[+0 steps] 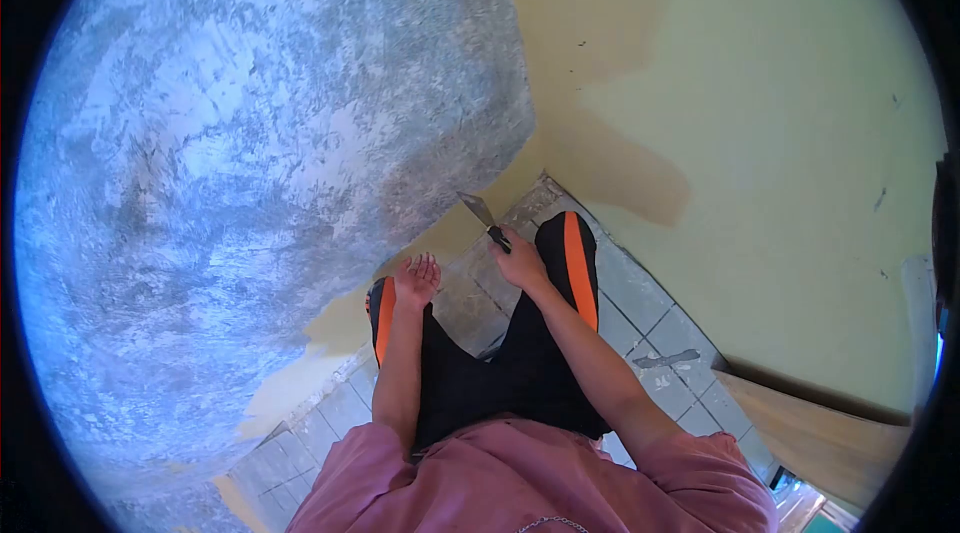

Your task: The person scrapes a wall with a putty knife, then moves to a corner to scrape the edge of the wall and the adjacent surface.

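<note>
My right hand (521, 263) is closed around the black handle of a putty knife (477, 206). Its metal blade points up and left, with the tip overlapping the lower edge of the grey-blue textured coating on the wall (300, 133) in this view. Palm up over my left knee, my left hand (416, 281) is open and holds nothing, its fingers a little bent. Below the coating runs a strip of bare yellowish wall (440, 233).
A pale yellow-green wall (780, 83) with a brownish patch meets the coated wall at a corner. Grey floor tiles (640, 283) with smears lie below. My legs in black trousers (470, 383) with orange stripes are bent. A wooden board (810, 423) stands at the lower right.
</note>
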`<state>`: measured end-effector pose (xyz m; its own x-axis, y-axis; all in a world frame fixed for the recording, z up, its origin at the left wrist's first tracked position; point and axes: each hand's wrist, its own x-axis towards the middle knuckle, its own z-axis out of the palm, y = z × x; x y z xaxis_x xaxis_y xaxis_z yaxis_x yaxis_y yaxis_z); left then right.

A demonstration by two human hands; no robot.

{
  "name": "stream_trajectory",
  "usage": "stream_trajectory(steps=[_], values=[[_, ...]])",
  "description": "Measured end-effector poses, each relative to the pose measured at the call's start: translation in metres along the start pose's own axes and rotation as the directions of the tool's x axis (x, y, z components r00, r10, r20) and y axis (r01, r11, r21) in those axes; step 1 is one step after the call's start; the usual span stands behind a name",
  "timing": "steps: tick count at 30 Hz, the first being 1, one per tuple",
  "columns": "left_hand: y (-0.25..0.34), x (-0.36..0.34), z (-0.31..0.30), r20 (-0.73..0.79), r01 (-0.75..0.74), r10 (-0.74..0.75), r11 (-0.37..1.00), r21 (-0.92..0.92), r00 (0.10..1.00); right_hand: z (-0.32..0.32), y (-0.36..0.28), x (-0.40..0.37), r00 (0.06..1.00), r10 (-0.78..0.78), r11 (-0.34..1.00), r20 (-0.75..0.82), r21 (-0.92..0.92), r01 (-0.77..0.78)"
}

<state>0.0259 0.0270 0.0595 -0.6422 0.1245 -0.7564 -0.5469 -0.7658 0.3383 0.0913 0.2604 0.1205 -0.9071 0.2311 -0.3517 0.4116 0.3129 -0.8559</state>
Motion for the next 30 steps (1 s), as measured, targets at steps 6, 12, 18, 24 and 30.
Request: stream_trajectory(steps=[6,12,18,24,30], values=[[-0.024,-0.011,0.028,0.074,-0.014,0.005,0.992,0.127,0.997,-0.02,0.024,-0.003,0.999,-0.035,0.999,-0.039,-0.009,0.035],[-0.044,-0.003,0.047,0.027,0.041,-0.05,0.96,0.277,0.998,-0.036,0.053,-0.011,0.973,-0.216,0.974,-0.079,0.055,0.22],[-0.053,-0.022,0.104,0.054,0.023,-0.05,0.906,0.423,0.997,-0.047,0.038,-0.011,0.991,-0.07,0.793,0.116,0.609,-0.016],[-0.054,-0.044,0.128,0.296,-0.179,0.009,0.813,0.553,0.955,-0.063,0.025,-0.013,0.987,0.023,0.518,0.159,0.843,-0.148],[-0.067,-0.03,0.125,0.394,-0.296,0.057,0.761,0.578,0.917,-0.079,0.034,-0.016,0.985,0.079,0.339,0.15,0.926,-0.168]])
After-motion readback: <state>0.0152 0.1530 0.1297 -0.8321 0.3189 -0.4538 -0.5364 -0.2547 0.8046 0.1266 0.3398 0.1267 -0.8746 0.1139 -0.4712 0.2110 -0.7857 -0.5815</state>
